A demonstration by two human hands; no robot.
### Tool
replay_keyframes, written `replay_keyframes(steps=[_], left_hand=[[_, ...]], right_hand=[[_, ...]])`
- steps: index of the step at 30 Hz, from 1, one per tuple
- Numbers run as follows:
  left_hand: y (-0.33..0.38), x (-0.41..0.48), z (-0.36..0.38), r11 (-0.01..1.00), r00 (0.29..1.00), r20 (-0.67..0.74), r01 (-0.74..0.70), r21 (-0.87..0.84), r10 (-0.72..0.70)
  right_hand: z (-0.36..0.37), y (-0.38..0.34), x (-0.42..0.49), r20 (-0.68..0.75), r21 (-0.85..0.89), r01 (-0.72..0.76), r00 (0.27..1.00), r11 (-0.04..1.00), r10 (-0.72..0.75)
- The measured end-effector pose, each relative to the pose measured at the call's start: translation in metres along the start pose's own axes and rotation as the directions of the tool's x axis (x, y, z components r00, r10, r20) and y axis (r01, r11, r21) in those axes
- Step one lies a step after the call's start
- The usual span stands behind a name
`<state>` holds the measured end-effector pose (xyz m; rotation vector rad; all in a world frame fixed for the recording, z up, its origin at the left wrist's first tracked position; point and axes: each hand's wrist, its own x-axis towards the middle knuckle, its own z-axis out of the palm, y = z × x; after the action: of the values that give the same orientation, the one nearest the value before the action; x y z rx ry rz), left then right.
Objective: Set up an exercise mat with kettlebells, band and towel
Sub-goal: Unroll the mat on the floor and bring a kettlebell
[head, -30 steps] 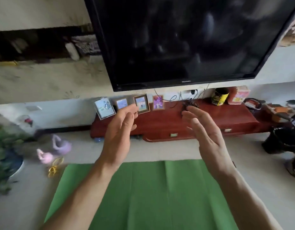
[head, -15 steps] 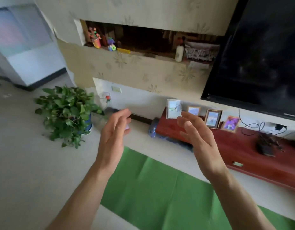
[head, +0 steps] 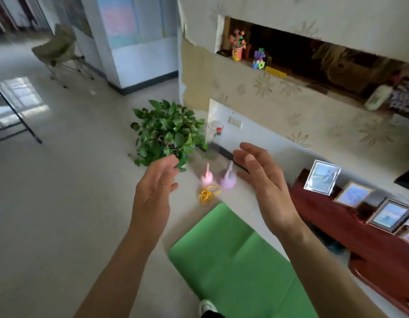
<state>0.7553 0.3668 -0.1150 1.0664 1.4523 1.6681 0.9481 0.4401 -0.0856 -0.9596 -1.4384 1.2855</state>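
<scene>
- The left hand [head: 153, 193] is raised in the air, fingers loose and slightly bent, palm turned inward, holding nothing.
- The right hand [head: 265, 187] is raised across from it, fingers spread and relaxed, also empty.
- The green mat [head: 233, 260] lies flat on the pale floor, its corner pointing toward the wall.
- A pink kettlebell [head: 207, 177] and a purple kettlebell [head: 227, 179] stand side by side on the floor just past that corner, seen between the two hands.
- The yellow band [head: 208, 193] lies coiled on the floor between the kettlebells and the mat.
- A leafy potted plant [head: 166, 131] stands near the kettlebells, by the wall.
- Picture frames [head: 322, 177] stand on a red cabinet [head: 359, 237] beside the mat.
- A white bottle [head: 379, 97] sits in the wall niche; its label is too blurred to read.
</scene>
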Motion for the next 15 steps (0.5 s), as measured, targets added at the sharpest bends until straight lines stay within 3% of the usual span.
replay_keyframes(steps=[8, 15], left_hand=[[-0.027, 0.077, -0.071, 1.0, 0.988, -0.15, 0.029, 0.004, -0.028], [-0.049, 0.201, -0.118, 0.995, 0.992, -0.112, 0.072, 0.07, -0.064]], right_hand=[[0.101, 0.037, 0.104, 0.127, 0.025, -0.014, 0.992, 1.0, 0.011], [0.152, 0.071, 0.214, 0.077, 0.093, -0.045, 0.996, 0.995, 0.038]])
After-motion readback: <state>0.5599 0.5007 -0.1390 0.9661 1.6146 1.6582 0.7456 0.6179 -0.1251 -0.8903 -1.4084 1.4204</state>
